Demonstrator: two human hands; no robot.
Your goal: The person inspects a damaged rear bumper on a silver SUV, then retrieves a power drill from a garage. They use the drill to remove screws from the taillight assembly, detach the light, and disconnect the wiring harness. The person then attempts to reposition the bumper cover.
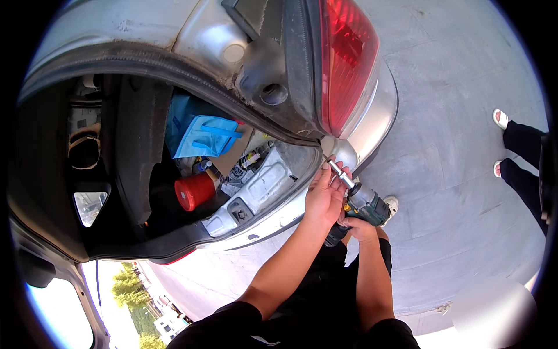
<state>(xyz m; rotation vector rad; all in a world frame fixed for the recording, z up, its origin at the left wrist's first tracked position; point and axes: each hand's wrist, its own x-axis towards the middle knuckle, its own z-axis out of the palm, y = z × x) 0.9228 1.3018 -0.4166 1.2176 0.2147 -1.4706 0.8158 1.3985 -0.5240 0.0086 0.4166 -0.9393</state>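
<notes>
A cordless impact wrench (369, 208), green and black with a grey nose, is in my right hand (361, 230), whose fingers wrap round its grip. From the nose a silver socket extension (344, 177) points up and left toward the car's rear corner. My left hand (325, 198) has its thumb and fingertips round the front part of that extension, palm partly turned up. Just beyond the tip is the silver rear bumper (372, 128), below the red tail light (347, 64). What the tip touches, if anything, is hidden by my fingers.
The open trunk at left holds a red container (193, 191), a light blue bag (206, 136) and assorted small items. Its sill (256, 189) runs beside my left arm. At far right on the grey ground (447, 145) stands another person in dark trousers (523, 174) and white slippers.
</notes>
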